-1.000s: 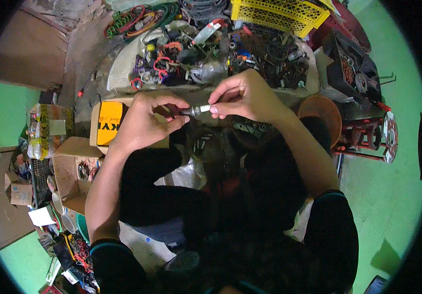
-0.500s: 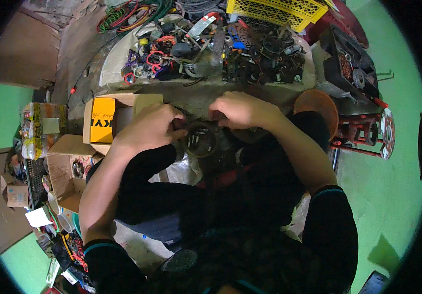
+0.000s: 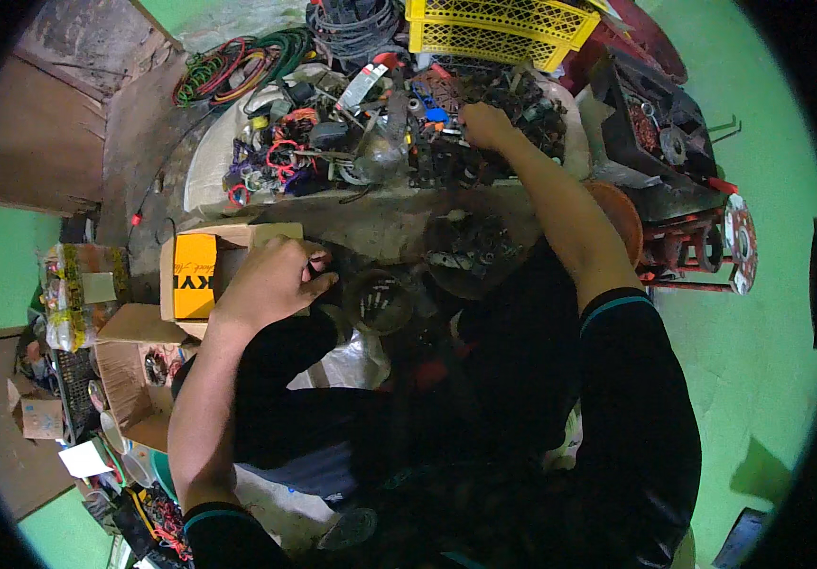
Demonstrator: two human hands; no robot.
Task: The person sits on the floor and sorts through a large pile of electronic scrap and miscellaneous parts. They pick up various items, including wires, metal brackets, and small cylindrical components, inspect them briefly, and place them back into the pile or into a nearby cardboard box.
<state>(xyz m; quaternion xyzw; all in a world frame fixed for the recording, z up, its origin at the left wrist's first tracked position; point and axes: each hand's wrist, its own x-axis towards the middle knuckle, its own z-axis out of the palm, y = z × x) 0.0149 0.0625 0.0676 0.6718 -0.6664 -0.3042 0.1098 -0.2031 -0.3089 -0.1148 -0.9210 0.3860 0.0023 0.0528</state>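
Observation:
My left hand (image 3: 285, 277), fingers curled, grips a small dark part (image 3: 312, 268) beside an open cardboard box (image 3: 276, 231) with a yellow-orange panel (image 3: 195, 275). My right hand (image 3: 484, 125) reaches forward into a pile of tools and small parts (image 3: 352, 142) on a pale sack (image 3: 206, 175); its fingertips are bent down among them, and what they hold, if anything, is hidden. Between my knees sit a small round container (image 3: 378, 302) with pale pieces inside and a wider dark container (image 3: 475, 251) holding metal parts.
At the back are coiled hoses (image 3: 238, 66), grey coils and a yellow crate (image 3: 494, 28). To the right lie a black bin (image 3: 646, 123), an orange bowl (image 3: 617, 209) and a red metal frame (image 3: 693, 251). More boxes (image 3: 133, 379) and clutter line the left.
My hands held a metal cylinder together, then parted. My right hand has moved forward into the pile; my left hand has shifted slightly left and down.

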